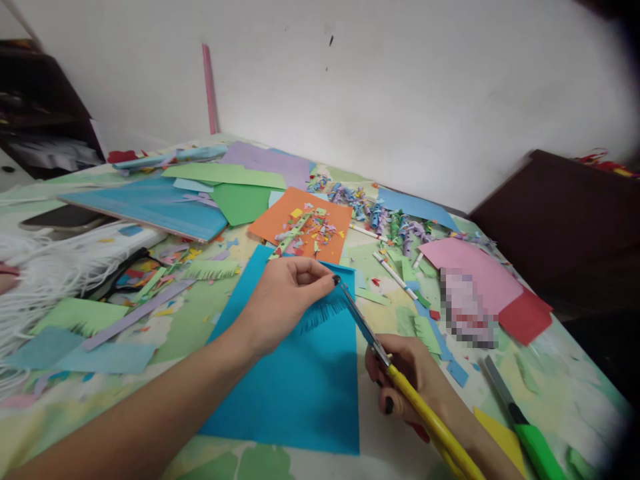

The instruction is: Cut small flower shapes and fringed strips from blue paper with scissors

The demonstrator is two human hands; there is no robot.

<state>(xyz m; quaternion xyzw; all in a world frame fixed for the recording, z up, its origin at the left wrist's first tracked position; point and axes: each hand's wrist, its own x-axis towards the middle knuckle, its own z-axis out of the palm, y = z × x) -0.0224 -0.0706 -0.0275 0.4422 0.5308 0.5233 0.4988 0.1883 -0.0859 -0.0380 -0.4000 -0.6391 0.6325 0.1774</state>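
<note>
My left hand (287, 297) pinches a narrow blue paper strip (325, 315) whose lower edge is cut into fine fringe. In my right hand (407, 373) are yellow-handled scissors (383, 353), their blades pointing up and left. The blade tips meet the strip right beside my left fingertips; whether the blades are apart is too fine to tell. Beneath both lies a larger blue paper sheet (285, 400) on the table. Just beyond my left hand, an orange paper (330, 220) carries many small coloured scraps.
A green-handled utility knife (525, 420) lies at the right with its blade out. White cords (40, 293), black-framed glasses (125, 277) and a phone (65, 219) are at the left. Curled paper pieces (375, 210) and pink paper (475, 267) lie toward the back right.
</note>
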